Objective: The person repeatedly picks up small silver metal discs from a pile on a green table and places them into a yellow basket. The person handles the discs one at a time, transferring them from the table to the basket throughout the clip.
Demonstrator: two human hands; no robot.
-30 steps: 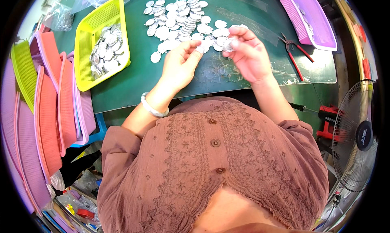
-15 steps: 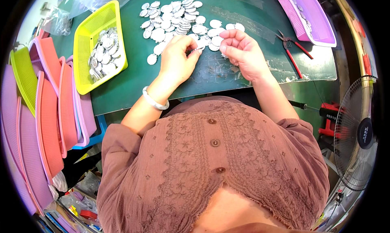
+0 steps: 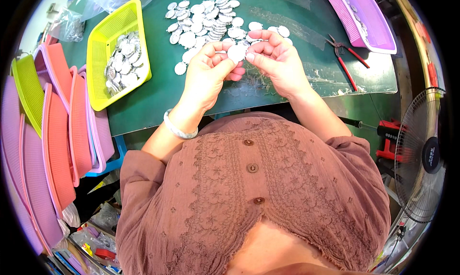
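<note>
While both hands met above the green table [image 3: 160,85], near its front edge, one silvery disc [image 3: 237,53] sat between them, just short of the pile of discs [image 3: 211,18]. The left hand [image 3: 205,76] had it pinched by thumb and index finger, other fingers curled in beneath. The right hand [image 3: 282,66] was half open, thumb tip at the disc's right edge; couldn't tell if that was a grip or just contact.

Main risk, my read: a drop. Fingertip hold only, so a thumb slip would likely lose it among lookalikes. Second: loose discs lay right beyond the fingers; a knuckle brush could scatter them.

Orientation: broad face up, toward the person's head. Outline looked round, so no long axis across the face. Any loop on its rim: couldn't make out, so no pointing direction to call.
</note>
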